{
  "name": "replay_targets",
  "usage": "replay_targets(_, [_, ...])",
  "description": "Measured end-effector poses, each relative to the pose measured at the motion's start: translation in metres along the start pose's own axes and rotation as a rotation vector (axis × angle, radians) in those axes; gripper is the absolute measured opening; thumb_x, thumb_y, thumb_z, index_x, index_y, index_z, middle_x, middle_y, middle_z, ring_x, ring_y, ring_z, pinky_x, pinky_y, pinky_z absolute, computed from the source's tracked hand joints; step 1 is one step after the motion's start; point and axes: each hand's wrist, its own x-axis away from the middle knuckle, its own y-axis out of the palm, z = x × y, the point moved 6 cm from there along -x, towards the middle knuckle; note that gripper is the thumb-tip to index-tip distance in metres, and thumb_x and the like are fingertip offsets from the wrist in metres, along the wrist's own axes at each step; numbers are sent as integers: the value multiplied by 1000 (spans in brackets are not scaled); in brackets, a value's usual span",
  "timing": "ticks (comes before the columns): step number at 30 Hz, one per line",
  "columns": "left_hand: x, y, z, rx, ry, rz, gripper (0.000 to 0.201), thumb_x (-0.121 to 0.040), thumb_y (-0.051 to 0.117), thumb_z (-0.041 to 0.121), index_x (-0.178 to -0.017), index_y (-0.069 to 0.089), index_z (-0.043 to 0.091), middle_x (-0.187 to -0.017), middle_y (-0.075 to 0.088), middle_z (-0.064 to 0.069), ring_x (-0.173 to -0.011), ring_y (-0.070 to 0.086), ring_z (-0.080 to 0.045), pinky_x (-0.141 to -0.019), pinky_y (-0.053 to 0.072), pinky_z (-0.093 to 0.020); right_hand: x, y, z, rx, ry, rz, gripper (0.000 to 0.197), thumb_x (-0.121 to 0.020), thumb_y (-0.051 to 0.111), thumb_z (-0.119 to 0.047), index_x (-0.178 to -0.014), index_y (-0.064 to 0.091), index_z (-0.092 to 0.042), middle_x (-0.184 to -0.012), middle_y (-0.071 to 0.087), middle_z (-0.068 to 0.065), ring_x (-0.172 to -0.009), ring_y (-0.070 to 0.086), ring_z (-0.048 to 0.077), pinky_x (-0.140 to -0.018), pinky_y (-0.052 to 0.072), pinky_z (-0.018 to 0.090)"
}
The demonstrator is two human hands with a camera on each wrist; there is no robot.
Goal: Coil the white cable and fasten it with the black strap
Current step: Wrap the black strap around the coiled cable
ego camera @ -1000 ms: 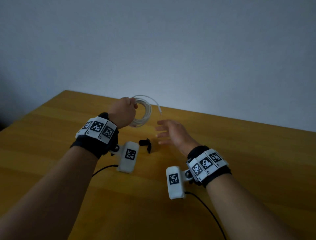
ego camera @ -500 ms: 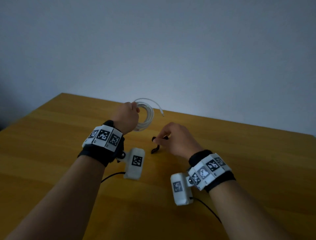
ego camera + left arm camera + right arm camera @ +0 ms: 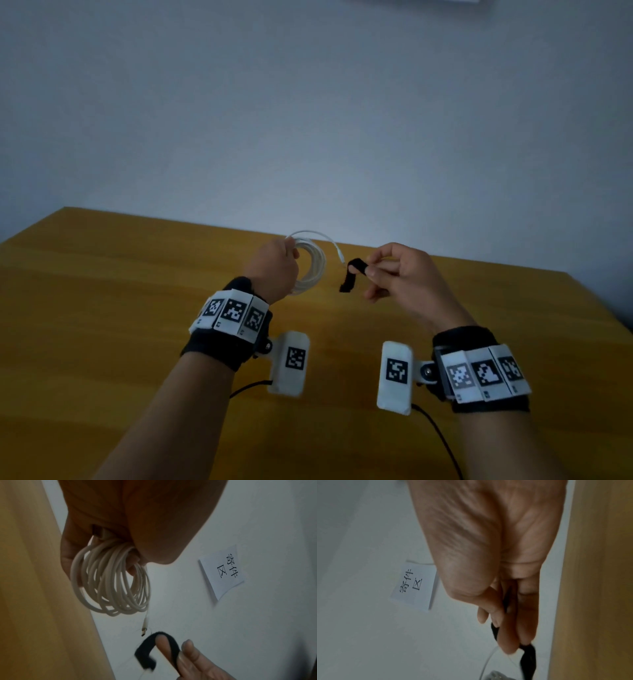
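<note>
Centre-left of head view: your left hand grips white cable, fingers curled through coil, loops bunched, plug end dangling free. Keep that grip firm so loops stay stacked. Centre-right: your right hand pinches black strap between thumb and fingertips, tail hanging, clear of wooden table. Feed the tail through coil's centre, tuck plug in, wrap snug, press closed.

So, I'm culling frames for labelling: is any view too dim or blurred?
Head view: dim but sharp; white cable and black strap are clear. Left wrist view: coil crisp, strap's lower end smeared. Right wrist view: right hand and strap motion-blurred.
</note>
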Motion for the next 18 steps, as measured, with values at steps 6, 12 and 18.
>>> replay_targets(6, [-2,21,6,-4,46,7,31,-105,29,17,-94,57,9,-90,63,-14,-69,54,-26,-59,42,-32,2,-8,3,-156,-28,-3,30,-101,53,9,-112,76,-7,-105,81,0,-58,68,16,-59,60,28])
replay_targets(12, [-5,32,5,1,63,-10,33,-106,27,19,-96,56,7,-92,63,-16,-71,54,-27,-61,43,-34,0,-15,6,-163,-48,62,37,-98,58,7,-117,78,-18,-102,81,1,-60,71,19,-62,59,27])
replay_targets(18, [-7,44,10,-23,86,-55,36,-106,24,22,-102,57,6,-90,61,-13,-66,50,-23,-57,40,-31,-5,-16,6,-256,-78,68,24,-98,64,0,-112,78,-14,-114,79,0,-79,80,31,-75,65,38])
